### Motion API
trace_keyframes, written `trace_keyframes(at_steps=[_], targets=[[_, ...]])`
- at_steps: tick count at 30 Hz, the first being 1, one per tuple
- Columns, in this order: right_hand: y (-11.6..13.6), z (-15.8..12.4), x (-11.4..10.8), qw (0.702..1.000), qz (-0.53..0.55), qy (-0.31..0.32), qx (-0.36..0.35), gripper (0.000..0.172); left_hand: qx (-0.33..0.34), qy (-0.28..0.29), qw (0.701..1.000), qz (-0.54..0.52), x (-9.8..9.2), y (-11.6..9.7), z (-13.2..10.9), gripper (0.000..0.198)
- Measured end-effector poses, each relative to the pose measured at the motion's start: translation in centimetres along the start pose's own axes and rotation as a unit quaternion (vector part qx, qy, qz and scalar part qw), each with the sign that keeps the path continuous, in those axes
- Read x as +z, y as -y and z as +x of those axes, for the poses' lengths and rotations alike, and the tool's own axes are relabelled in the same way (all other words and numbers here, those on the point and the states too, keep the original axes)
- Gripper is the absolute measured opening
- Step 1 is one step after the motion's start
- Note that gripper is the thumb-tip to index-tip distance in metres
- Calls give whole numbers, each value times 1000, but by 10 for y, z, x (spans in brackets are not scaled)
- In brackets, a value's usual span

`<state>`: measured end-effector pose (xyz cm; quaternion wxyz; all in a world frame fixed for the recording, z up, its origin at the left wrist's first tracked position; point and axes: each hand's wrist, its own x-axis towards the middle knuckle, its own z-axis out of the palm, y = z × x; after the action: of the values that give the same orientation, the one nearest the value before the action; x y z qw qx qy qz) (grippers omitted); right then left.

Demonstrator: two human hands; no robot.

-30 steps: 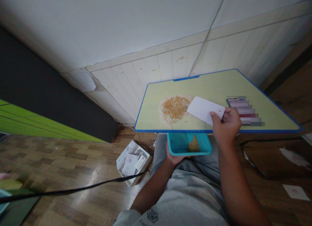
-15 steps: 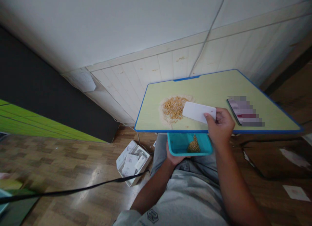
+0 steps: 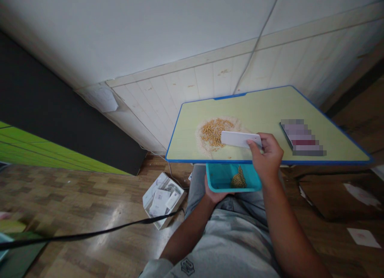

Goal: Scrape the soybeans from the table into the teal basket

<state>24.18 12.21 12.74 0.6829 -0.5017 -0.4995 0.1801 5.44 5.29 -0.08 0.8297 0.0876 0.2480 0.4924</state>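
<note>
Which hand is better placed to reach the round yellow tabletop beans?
Likely the right hand: its flat white card is at the beans, while the left hand holds the turquoise rectangular plastic tub.

on the table point(image 3: 261, 106), beans point(image 3: 211, 131) are spread left and a phone point(image 3: 301, 136) is laid right; before it, a tub point(image 3: 218, 181) is held.

My right hand point(image 3: 266, 156) has room along the tabletop's point(image 3: 264, 106) far side, between soybeans point(image 3: 211, 133) and phone point(image 3: 301, 137).
</note>
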Motion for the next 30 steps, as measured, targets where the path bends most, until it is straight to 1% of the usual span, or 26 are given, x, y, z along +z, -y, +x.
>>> trace_keyframes(at_steps=[3, 7, 10, 12, 14, 18, 20, 22, 26, 28, 30], targets=[[1, 0, 4, 1000, -5, 10, -14, 20, -7, -24, 999, -27, 7, -2, -2, 88], [8, 1, 12, 998, -13, 31, -48, 21, -6, -7, 999, -31, 20, -4, -6, 88], [10, 1, 13, 997, -17, 47, -65, 28, -8, -11, 999, -33, 23, -6, -7, 90], [9, 1, 11, 996, -13, 55, -72, 33, -11, -16, 999, -28, 19, -5, -6, 87], [4, 2, 6, 995, 0, 55, -81, 34, -9, -13, 999, -28, 11, -4, -2, 83], [-6, 5, -4, 996, 18, 32, -80, 27, -2, 7, 999, -49, -6, 0, 4, 80], [-8, 6, -6, 997, 25, 24, -75, 25, -4, 19, 998, -53, -8, 1, 4, 78], [-7, 6, -5, 997, 27, 22, -73, 25, -7, 12, 999, -52, -4, -1, 2, 80], [0, 3, 2, 995, 22, 44, -81, 27, -10, -33, 998, -44, 20, -6, -5, 85], [4, 2, 5, 994, 19, 60, -87, 27, -12, -26, 999, -39, 29, -8, -8, 83], [5, 1, 5, 993, 20, 72, -86, 26, -2, -14, 999, -38, 30, -8, -7, 80]])
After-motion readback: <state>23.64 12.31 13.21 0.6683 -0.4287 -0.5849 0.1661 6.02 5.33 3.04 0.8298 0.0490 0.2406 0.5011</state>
